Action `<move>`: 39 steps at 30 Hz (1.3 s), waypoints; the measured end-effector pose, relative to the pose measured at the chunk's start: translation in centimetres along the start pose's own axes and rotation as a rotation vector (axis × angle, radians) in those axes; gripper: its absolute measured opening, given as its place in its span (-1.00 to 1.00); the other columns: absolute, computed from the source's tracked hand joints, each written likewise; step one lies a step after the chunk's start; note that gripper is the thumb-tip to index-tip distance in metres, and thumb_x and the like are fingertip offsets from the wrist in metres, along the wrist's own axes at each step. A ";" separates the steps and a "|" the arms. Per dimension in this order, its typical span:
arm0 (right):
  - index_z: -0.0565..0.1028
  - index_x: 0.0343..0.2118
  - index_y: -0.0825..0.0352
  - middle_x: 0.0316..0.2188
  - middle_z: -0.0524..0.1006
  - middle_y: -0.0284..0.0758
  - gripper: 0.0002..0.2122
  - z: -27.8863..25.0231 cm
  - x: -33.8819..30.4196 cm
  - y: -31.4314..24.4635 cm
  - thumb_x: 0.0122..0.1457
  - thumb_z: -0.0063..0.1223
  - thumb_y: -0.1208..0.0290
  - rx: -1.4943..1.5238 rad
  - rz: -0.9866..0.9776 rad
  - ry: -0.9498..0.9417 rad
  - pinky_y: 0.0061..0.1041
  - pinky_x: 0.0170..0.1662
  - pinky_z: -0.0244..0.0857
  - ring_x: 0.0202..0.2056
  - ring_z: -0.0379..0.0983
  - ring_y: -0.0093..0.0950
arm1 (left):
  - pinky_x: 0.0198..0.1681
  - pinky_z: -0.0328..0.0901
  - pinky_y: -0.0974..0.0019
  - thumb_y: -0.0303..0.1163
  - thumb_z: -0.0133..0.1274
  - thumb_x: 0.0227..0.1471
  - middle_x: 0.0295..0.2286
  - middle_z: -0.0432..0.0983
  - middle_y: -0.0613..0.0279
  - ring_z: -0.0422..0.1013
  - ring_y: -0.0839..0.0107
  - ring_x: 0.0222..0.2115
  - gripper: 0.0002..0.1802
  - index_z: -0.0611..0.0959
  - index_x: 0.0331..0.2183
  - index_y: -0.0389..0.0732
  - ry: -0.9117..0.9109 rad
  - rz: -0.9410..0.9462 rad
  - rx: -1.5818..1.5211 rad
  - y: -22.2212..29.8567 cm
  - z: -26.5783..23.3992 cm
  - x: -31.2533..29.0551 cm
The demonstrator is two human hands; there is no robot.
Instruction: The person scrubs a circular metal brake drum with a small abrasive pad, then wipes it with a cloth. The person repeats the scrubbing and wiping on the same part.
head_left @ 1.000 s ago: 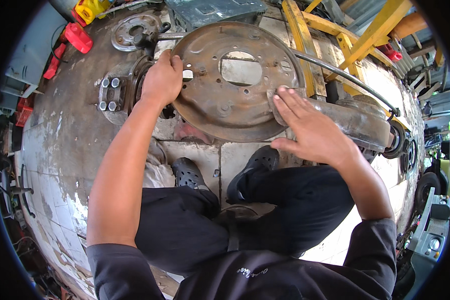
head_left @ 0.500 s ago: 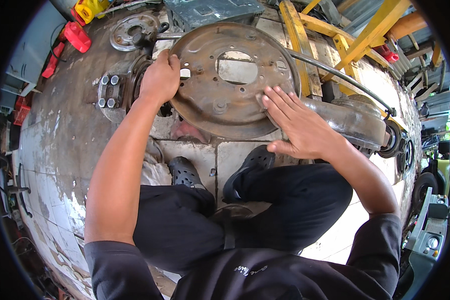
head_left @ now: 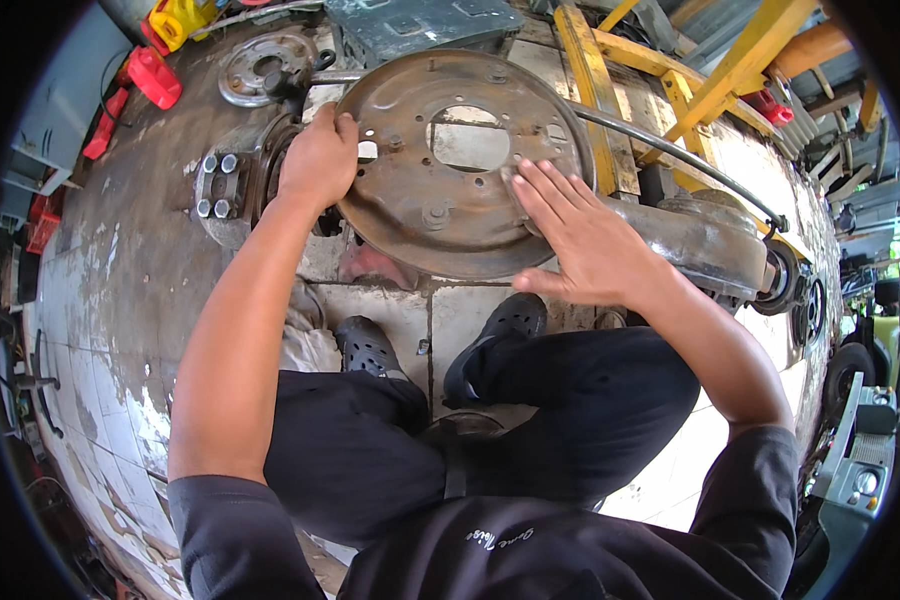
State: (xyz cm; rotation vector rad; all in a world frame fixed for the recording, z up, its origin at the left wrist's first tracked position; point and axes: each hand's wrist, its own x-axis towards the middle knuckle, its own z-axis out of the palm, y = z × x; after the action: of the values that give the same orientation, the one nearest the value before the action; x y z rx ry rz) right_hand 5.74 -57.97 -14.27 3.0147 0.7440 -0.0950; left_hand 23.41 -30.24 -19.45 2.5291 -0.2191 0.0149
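Note:
A round, rusty brake backing plate (head_left: 390, 200) with a large central hole stands tilted in front of me. Its left rim is gripped by my left hand (head_left: 318, 160), whose fingertips go out of sight behind the edge. My right hand (head_left: 580, 235) lies flat against the lower right of the plate's face, fingers stretched out and thumb apart. Behind and to both sides of the plate runs an axle housing (head_left: 690, 240), partly covered by it. At the housing's left end is a bolted flange (head_left: 220, 185) with several bright bolt heads.
A second round plate (head_left: 267, 68) lies on the floor at the far left, near red and yellow jugs (head_left: 155, 75). A dark box (head_left: 420, 30) sits behind. A yellow metal frame (head_left: 595, 90) and a long rod (head_left: 680, 155) stand at the right. My feet are below the plate.
My right hand has slid slightly left and up across the plate's face. The plate appears almost unmoved, and my left hand keeps its grip on the rim.

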 end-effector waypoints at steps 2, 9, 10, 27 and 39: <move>0.05 0.32 0.49 0.35 0.04 0.02 -0.04 -0.1 -0.3 -0.1 0.16 -0.18 -0.36 -0.001 -0.009 -0.002 -0.07 0.38 -0.11 0.37 -0.06 -0.02 | 0.09 0.25 -0.08 -0.08 -0.32 0.27 -0.08 0.49 -0.35 0.40 -0.22 -0.02 -0.37 0.37 0.16 -0.34 0.002 -0.016 0.007 -0.1 0.0 -0.3; 0.04 0.32 0.50 0.35 0.03 0.05 -0.01 0.0 -0.8 0.2 0.14 -0.22 -0.41 -0.015 -0.026 -0.019 -0.08 0.38 -0.13 0.38 -0.09 -0.03 | 0.09 0.25 -0.08 -0.08 -0.32 0.27 -0.07 0.49 -0.34 0.40 -0.22 -0.01 -0.38 0.36 0.16 -0.34 -0.012 -0.008 0.009 0.3 -0.1 0.0; 0.04 0.33 0.49 0.35 0.03 0.05 0.00 -0.2 -0.6 0.3 0.14 -0.23 -0.42 -0.025 -0.014 -0.023 -0.08 0.39 -0.13 0.38 -0.10 -0.04 | 0.10 0.24 -0.08 -0.08 -0.32 0.27 -0.06 0.47 -0.35 0.39 -0.23 -0.01 -0.37 0.36 0.17 -0.34 -0.017 0.001 -0.005 0.2 -0.1 0.1; 0.03 0.34 0.44 0.37 0.01 0.00 -0.02 0.1 -2.2 0.9 0.15 -0.23 -0.42 0.047 -0.064 -0.055 -0.08 0.39 -0.14 0.38 -0.10 -0.04 | 0.10 0.24 -0.07 -0.08 -0.33 0.27 -0.07 0.48 -0.35 0.40 -0.22 -0.01 -0.37 0.35 0.17 -0.33 -0.035 -0.005 0.033 0.6 -0.2 0.0; 0.04 0.34 0.44 0.37 0.02 0.00 -0.02 0.7 -0.2 1.8 0.15 -0.28 -0.44 0.045 -0.054 -0.015 -0.12 0.41 -0.18 0.39 -0.11 -0.07 | 0.11 0.24 -0.07 -0.08 -0.31 0.27 -0.07 0.47 -0.38 0.39 -0.23 0.00 -0.38 0.39 0.15 -0.35 0.015 0.005 -0.006 0.4 0.0 0.0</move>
State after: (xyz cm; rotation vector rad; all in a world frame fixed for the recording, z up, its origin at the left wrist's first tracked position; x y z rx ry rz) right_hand 6.35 -59.66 -14.96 3.0331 0.8336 -0.1370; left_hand 23.30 -30.58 -19.24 2.5215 -0.2197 0.0356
